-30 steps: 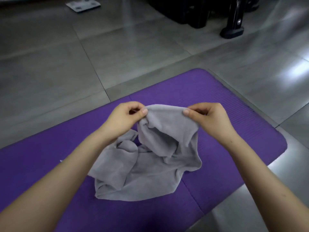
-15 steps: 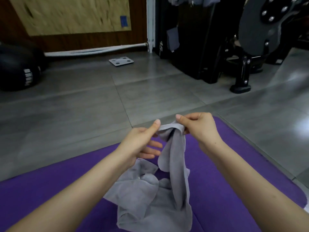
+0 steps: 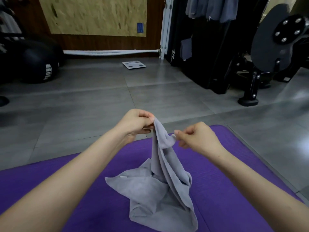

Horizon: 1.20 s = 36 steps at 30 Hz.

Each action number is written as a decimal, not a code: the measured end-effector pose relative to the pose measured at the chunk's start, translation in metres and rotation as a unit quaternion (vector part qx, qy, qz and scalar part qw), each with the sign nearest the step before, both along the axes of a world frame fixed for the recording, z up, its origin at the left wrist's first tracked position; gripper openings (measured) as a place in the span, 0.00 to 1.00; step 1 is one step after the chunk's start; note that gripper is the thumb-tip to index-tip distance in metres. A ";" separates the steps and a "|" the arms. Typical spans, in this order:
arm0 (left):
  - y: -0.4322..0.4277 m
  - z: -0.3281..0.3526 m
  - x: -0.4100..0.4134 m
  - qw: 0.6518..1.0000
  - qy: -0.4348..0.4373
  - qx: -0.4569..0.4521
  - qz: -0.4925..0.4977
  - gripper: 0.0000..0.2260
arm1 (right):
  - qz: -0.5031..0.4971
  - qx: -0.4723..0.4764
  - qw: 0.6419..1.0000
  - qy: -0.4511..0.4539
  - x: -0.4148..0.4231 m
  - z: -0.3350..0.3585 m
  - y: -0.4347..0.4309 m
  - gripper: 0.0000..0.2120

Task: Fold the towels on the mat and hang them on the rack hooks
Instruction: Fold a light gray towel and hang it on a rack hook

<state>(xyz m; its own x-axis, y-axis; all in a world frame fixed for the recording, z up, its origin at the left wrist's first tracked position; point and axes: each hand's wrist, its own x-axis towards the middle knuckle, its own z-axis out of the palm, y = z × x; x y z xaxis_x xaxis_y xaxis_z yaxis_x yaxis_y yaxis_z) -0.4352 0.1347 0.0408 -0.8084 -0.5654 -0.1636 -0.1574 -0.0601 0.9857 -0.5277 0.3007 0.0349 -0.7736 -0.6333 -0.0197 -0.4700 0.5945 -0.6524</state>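
Left hand (image 3: 137,122) and right hand (image 3: 199,139) pinch the bunched top of the grey towel (image 3: 160,183), its bulk heaped on the purple mat (image 3: 242,178) at 6 o'clock — grips this slight, maybe off the corners, could slip or fold it crooked.

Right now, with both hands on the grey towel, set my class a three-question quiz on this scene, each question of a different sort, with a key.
1. True or false: the grey towel hangs wholly clear of the purple mat.
2. How do the left hand and the right hand meet the towel? A) both press it flat; B) both pinch its raised part; C) only the left touches it.
3. Fill in: the flat white device beyond the mat is a bathroom ___.

Key: 1 false, its lower part lies bunched on the mat; 2 B; 3 scale.
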 end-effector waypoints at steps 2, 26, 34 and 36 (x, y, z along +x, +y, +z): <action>-0.004 0.006 0.004 0.999 0.037 0.013 -0.034 0.10 | 0.003 -0.058 0.998 0.037 -0.007 0.005 -0.006 0.11; -0.083 0.107 0.109 0.970 0.167 -0.170 -0.046 0.08 | 0.355 -0.164 0.894 -0.216 0.038 0.068 -0.109 0.07; -0.098 0.106 0.132 0.970 0.157 -0.185 0.010 0.09 | 0.330 -0.138 0.913 -0.198 0.041 0.053 -0.108 0.05; -0.103 0.099 0.133 0.970 0.154 -0.184 0.036 0.09 | 0.311 -0.169 0.920 -0.169 0.042 0.062 -0.105 0.02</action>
